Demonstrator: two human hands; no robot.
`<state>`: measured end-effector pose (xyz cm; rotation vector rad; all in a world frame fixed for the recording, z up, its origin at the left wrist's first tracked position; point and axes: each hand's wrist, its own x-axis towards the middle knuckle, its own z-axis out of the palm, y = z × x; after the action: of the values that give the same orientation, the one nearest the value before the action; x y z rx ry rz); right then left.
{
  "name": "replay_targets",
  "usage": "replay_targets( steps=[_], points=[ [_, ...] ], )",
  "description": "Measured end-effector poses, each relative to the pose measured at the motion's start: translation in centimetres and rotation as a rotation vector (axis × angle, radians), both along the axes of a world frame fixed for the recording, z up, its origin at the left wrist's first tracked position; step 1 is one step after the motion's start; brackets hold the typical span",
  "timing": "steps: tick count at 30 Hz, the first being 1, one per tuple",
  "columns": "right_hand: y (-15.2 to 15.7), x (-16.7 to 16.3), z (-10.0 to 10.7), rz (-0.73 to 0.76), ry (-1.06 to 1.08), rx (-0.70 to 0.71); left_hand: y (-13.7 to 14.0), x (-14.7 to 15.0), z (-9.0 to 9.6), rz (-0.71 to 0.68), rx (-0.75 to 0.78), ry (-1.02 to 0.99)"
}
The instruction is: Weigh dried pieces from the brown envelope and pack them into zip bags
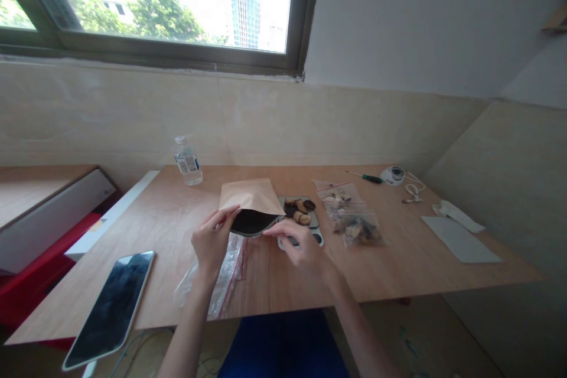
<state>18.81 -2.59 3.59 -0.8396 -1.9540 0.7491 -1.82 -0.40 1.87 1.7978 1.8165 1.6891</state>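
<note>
A brown kraft paper pouch (252, 195) is held over the table with its mouth toward me, showing a dark inside. My left hand (215, 236) pinches the left corner of the mouth. On the right side of the opening, the fingers of my right hand (301, 242) are closed on the pouch's edge. Just behind my right hand stands a small white scale (317, 237), partly hidden, with several brown dried slices (301, 211) on its plate. Clear zip bags (225, 283) with red strips lie under and in front of the pouch.
Zip bags of dried pieces (354, 221) lie right of the scale. A water bottle (188, 160) stands at the back left, and a large phone (110, 307) lies front left. A screwdriver (371, 178), a white dome camera (392, 175) and a white sheet (460, 239) are on the right.
</note>
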Motion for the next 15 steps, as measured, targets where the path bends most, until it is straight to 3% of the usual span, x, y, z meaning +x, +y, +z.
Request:
replay_targets(
  steps=[2, 5, 9, 15],
  points=[
    [-0.6, -2.3, 0.3, 0.054, -0.118, 0.033, -0.1, 0.0, -0.1, 0.006, -0.003, 0.014],
    [-0.2, -5.3, -0.3, -0.046, -0.341, 0.068, -0.2, 0.1, -0.2, -0.002, -0.001, 0.023],
    [2.5, -8.4, -1.5, -0.182, -0.618, -0.045, -0.5, 0.4, -0.3, -0.026, 0.012, 0.031],
    [8.1, -11.2, -3.6, -0.253, -0.626, -0.116, -0.7, 0.6, -0.9, -0.014, 0.020, 0.028]
  ],
)
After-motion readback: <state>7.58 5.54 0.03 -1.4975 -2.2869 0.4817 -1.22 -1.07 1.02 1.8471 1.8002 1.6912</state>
